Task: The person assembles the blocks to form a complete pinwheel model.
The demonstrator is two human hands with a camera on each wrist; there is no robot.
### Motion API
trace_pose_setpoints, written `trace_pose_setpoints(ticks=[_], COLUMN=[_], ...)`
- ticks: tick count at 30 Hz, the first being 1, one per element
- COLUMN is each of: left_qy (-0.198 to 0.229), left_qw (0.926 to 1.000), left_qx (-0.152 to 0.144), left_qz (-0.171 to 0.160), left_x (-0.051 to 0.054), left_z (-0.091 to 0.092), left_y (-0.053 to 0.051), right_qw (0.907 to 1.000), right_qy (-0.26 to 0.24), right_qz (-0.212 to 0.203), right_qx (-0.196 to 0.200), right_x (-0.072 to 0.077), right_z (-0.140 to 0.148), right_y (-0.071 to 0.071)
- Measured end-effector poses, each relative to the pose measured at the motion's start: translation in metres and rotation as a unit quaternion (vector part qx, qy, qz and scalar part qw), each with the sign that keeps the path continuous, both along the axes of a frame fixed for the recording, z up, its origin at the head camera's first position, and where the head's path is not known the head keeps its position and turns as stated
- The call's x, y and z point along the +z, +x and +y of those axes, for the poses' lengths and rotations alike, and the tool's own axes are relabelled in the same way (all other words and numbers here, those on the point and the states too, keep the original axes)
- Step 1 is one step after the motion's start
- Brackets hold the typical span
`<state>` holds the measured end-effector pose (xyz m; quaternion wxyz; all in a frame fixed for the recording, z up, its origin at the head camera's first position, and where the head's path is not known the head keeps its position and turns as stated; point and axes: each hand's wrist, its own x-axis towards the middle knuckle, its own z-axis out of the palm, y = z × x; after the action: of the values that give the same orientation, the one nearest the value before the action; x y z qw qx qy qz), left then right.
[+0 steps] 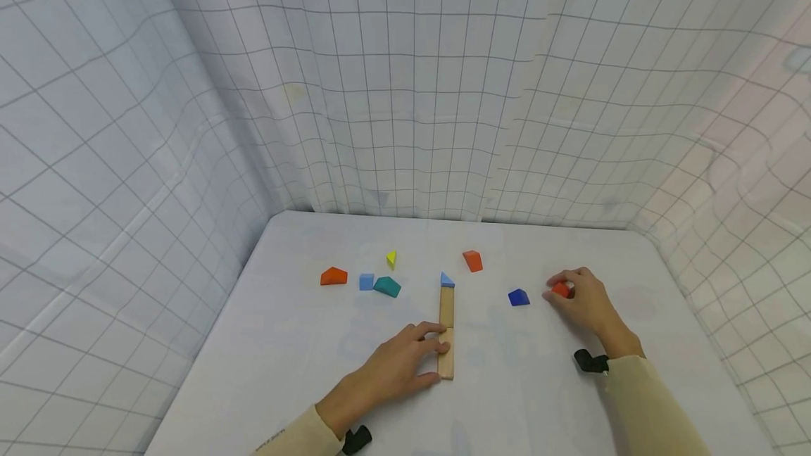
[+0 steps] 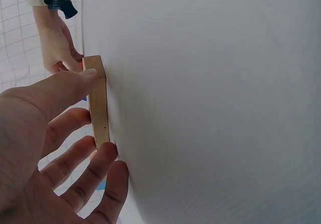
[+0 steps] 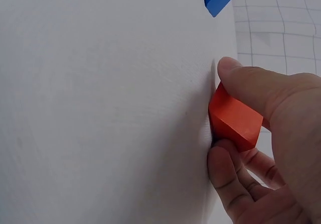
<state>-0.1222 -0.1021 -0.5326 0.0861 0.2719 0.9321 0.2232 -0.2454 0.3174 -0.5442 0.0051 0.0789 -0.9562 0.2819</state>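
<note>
Two wooden blocks lie end to end in a column, the nearer one (image 1: 446, 364) beside the left hand (image 1: 394, 366). In the left wrist view the left hand (image 2: 55, 128) has its thumb on one end of the wooden block (image 2: 99, 103) and fingertips along its side and far end. A light blue triangle (image 1: 447, 280) touches the top of the column. At the right, the right hand (image 1: 586, 301) holds a red block (image 1: 560, 290) between thumb and fingers; the right wrist view shows the red block (image 3: 234, 117) at the table surface, within the right hand (image 3: 281, 133).
A dark blue block (image 1: 519, 298) lies left of the right hand. Farther back are another red block (image 1: 473, 261), a yellow piece (image 1: 391, 259), a teal block (image 1: 387, 286), a light blue cube (image 1: 366, 282) and an orange block (image 1: 334, 276). Gridded white curtains surround the table (image 1: 279, 357).
</note>
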Motion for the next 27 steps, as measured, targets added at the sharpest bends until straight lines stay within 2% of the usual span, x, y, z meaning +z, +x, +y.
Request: trace_pose_setpoints(ticks=[5, 11, 18, 24, 27], left_qy=[-0.004, 0.001, 0.005, 0.003, 0.002], left_qw=[1.0000, 1.0000, 1.0000, 1.0000, 1.0000], left_qx=[0.001, 0.002, 0.001, 0.001, 0.001], left_qz=[-0.003, 0.001, -0.001, -0.003, -0.001], left_x=[0.000, 0.000, 0.000, 0.002, 0.002], left_z=[0.000, 0.000, 0.000, 0.000, 0.000], left_y=[0.000, 0.000, 0.000, 0.000, 0.001], right_qw=[1.0000, 0.9994, 0.9966, 0.9921, 0.9906], right_qy=[-0.003, -0.009, -0.050, -0.086, -0.100], right_qz=[0.002, 0.030, 0.055, 0.088, 0.092], right_qx=[-0.002, -0.017, -0.034, -0.025, -0.019], right_x=[-0.001, -0.004, 0.000, 0.002, 0.003], right_z=[0.000, -0.003, -0.008, -0.016, -0.021], right_y=[0.000, -0.002, -0.003, -0.003, -0.004])
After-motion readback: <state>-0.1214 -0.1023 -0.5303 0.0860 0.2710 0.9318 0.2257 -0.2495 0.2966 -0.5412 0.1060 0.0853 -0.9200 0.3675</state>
